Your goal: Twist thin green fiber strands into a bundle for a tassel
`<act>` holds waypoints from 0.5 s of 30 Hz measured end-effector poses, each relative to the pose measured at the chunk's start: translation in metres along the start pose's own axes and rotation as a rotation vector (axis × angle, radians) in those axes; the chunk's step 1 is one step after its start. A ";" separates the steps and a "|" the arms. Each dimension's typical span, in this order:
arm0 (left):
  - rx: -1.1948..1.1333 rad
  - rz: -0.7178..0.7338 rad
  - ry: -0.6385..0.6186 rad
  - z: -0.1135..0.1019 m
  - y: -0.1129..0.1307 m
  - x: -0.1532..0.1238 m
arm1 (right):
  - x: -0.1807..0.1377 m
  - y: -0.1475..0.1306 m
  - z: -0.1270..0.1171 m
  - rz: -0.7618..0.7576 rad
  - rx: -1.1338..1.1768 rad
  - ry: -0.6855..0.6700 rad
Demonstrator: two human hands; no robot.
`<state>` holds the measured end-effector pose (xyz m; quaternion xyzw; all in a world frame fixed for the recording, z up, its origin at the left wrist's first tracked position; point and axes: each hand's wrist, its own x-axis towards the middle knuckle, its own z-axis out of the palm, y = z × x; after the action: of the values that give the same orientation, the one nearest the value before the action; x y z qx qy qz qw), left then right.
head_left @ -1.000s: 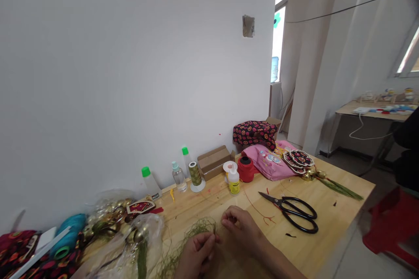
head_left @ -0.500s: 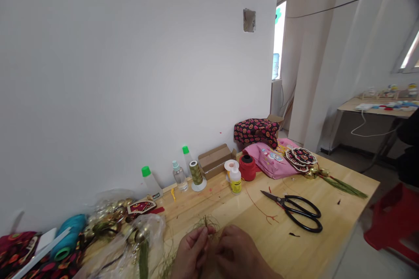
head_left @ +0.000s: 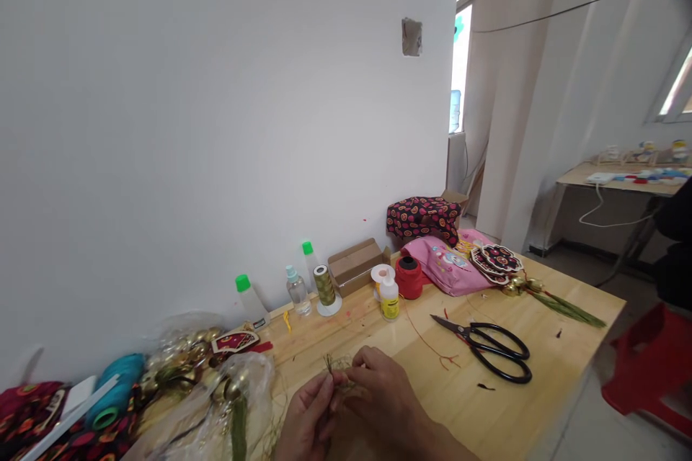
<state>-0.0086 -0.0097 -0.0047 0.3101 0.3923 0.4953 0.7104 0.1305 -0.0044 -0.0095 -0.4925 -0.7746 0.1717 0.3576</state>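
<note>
Strands of tangled olive-green thread sit pinched between left hand and right hand, both grips clenched on them, low over the pale wooden surface. Writing on the small white yellow-labelled bottle is unreadable.

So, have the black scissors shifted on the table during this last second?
No. The black scissors lie where they were, same gap to the red spool and the table edge; only the camera shifted slightly.
</note>
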 end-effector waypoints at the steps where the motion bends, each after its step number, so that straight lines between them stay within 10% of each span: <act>1: 0.001 0.002 0.002 0.000 0.001 0.000 | 0.003 -0.001 0.003 0.003 0.021 -0.006; 10: 0.012 0.046 0.055 -0.005 0.006 0.005 | 0.009 0.006 0.000 0.314 0.934 0.046; 15: 0.153 -0.040 -0.022 -0.003 -0.011 0.013 | 0.008 0.005 -0.003 0.338 1.057 0.096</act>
<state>-0.0035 -0.0012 -0.0182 0.3612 0.4273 0.4462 0.6985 0.1339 0.0043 -0.0074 -0.3707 -0.4763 0.5690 0.5585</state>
